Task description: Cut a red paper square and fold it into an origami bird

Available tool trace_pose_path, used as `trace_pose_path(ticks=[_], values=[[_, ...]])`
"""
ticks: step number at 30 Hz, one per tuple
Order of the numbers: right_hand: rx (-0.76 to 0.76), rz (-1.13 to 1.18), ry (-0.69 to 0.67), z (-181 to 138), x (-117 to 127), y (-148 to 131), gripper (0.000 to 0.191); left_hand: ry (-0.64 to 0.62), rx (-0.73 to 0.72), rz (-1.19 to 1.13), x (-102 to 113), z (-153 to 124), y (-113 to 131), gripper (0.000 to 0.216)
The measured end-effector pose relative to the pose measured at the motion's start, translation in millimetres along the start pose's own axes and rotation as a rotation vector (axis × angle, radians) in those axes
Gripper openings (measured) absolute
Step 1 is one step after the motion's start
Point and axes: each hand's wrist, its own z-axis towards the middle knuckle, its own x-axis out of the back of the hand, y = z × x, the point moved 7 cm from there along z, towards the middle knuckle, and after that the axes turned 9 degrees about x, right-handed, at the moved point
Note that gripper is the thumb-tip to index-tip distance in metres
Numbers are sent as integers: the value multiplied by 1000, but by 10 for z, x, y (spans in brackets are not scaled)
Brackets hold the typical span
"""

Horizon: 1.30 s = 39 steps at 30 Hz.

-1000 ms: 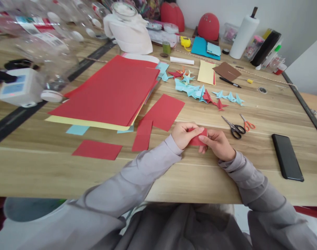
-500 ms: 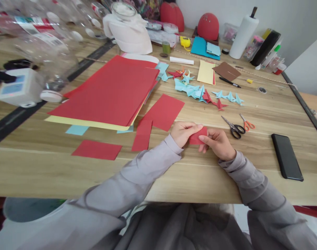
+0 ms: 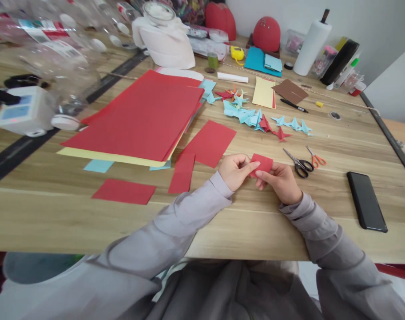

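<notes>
Head view: small red paper point(image 3: 264, 163), squarish and creased, had shifted farther out and rightward, which suggested a re-grip mid-handling; left hand point(image 3: 236, 171) and right hand point(image 3: 282, 181) both pinched it above the wood-grained table point(image 3: 89, 226); black-handled scissors point(image 3: 302, 169) lay near, rightward; spiky folded-paper figures point(image 3: 246, 117) lay beyond.

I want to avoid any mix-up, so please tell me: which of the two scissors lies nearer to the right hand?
The black-handled pair: it lies between the right hand and the smaller, orange-handled pair.
</notes>
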Motion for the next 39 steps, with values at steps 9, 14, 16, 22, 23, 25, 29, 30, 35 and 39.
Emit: trace_pose_path(ticks=[9,14,16,22,23,25,29,30,35,39], values=[[29,56,-22,-1,12,11,27,-104,131,-123,-80,-6,-51,50],[24,45,-5,6,29,41,29,-69,96,-94,-62,-12,-69,47],[19,36,-12,6,27,55,30,-96,78,-91,-83,-18,-64,48],[29,122,-66,3,-8,57,27,-168,152,-119,-134,-11,-120,53],[27,138,-73,3,-12,56,25,-173,163,-130,-134,-3,-132,53],[17,155,-75,3,-11,61,24,-173,166,-152,-121,17,-147,54],[8,172,-80,0,-6,67,25,-128,138,-165,-54,65,-161,54],[9,175,-77,0,-3,68,26,-110,133,-168,-35,74,-163,54],[61,65,93,9,118,34,26,-9,131,-165,38,94,-162,50],[154,-68,244,-10,200,-57,25,95,100,-217,91,95,-147,40]])
